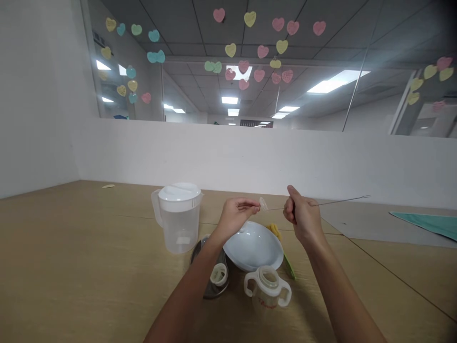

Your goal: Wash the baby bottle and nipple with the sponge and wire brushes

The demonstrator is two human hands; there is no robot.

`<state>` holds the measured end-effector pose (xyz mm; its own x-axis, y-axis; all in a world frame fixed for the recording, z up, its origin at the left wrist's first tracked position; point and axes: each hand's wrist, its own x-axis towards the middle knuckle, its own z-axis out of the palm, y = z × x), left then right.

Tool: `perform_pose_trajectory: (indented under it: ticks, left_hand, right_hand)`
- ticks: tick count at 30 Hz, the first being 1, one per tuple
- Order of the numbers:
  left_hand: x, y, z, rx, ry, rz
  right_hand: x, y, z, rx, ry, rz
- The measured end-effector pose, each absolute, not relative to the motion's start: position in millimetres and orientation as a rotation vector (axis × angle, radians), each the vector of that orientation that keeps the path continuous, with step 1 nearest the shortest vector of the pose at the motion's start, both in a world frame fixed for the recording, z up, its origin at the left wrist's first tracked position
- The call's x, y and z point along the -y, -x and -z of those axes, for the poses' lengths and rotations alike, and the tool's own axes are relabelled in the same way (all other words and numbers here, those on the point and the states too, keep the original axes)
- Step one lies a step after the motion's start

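Observation:
My left hand (237,215) pinches a small clear part (263,204) between its fingertips, above a white bowl (254,247). To the right, my right hand (303,213) is closed around a thin wire tool (341,201), whose left end reaches the clear part. Its looped far end points right. In front of the bowl stands an open bottle with two white handles (267,287). Left of the bowl lies a metal tray (216,290), partly hidden by my left forearm, with a white ring (219,275) on it.
A lidded translucent pitcher (180,224) stands at the left. Behind the bowl's right edge is a yellow sponge (274,231) with a green handle (289,267). A teal cloth (428,224) lies at the far right, near the white wall (228,157).

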<state>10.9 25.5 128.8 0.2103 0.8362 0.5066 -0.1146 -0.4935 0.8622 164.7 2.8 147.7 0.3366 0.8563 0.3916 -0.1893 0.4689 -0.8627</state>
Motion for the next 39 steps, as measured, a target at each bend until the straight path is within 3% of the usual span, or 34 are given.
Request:
perform_pose_trajectory:
  ticks: [5, 16, 29, 39]
  left_hand:
    - [-24.8, -11.7, -130.1, -0.647, -1.680, -1.416]
    - [-28.2, -6.8, -125.5, -0.807, -1.694, -1.372]
    - [-32.7, -2.2, -116.7, -1.237, -2.383, -1.370]
    - [-30.0, 2.6, -126.4, -1.215, -2.225, -1.526]
  right_hand:
    - [-4.5, -157.9, -142.3, 1.084, 0.789, -0.953]
    - [-3.9, -153.2, -142.2, 1.182, 0.791, -0.848]
    - [-0.8, -164.4, -147.3, 1.126, 0.726, -0.837]
    - [-9.5, -168.4, -142.0, 1.161, 0.798, -0.654]
